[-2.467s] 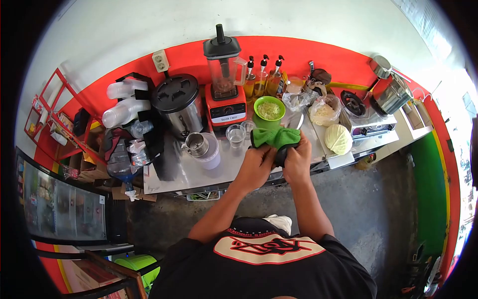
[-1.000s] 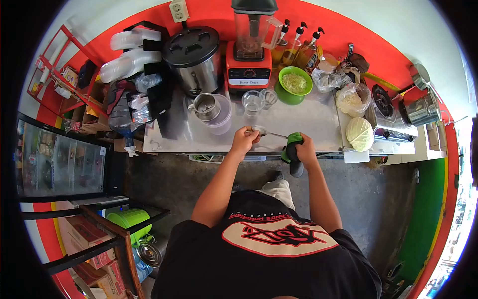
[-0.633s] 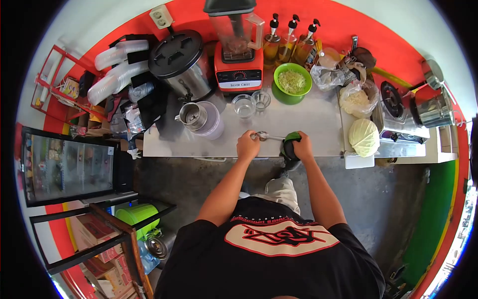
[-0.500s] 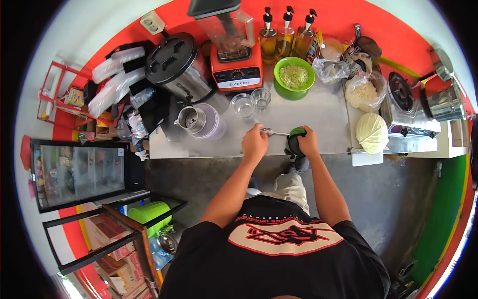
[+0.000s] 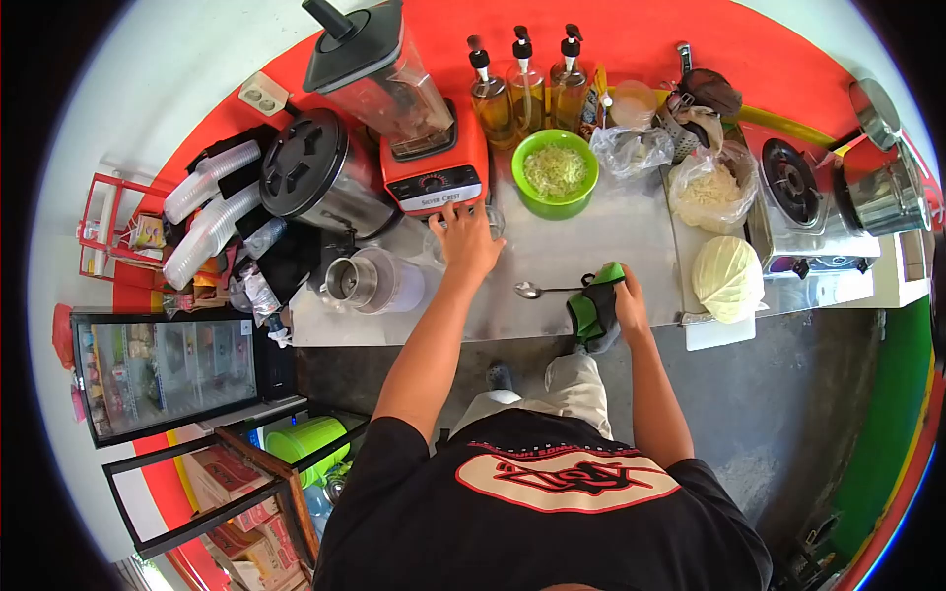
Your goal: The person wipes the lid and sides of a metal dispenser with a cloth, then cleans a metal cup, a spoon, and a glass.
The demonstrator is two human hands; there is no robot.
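My left hand [image 5: 467,239] reaches over the steel counter, fingers spread, at the front of the red blender [image 5: 434,167]. A clear glass [image 5: 496,220] shows beside its fingers, and another is partly hidden behind the hand. My right hand [image 5: 631,305] is closed on a green and black cloth item [image 5: 593,307] at the counter's front edge. A metal spoon [image 5: 530,291] lies with its bowl to the left and its handle running to the cloth. Beyond the hands stands a green bowl [image 5: 555,202] of shredded pale green vegetable.
Left of the hands are a metal cup [image 5: 350,283], a translucent tub [image 5: 399,286] and a steel dispenser [image 5: 330,182]. Pump bottles [image 5: 527,94] line the wall. On the right are a cabbage [image 5: 727,280], a bag of shreds [image 5: 711,192] and a gas stove [image 5: 813,222].
My left hand has left the spoon and moved forward and left to the glasses by the blender. The spoon now lies free of it. My right hand still holds the cloth, turned and slightly lower.
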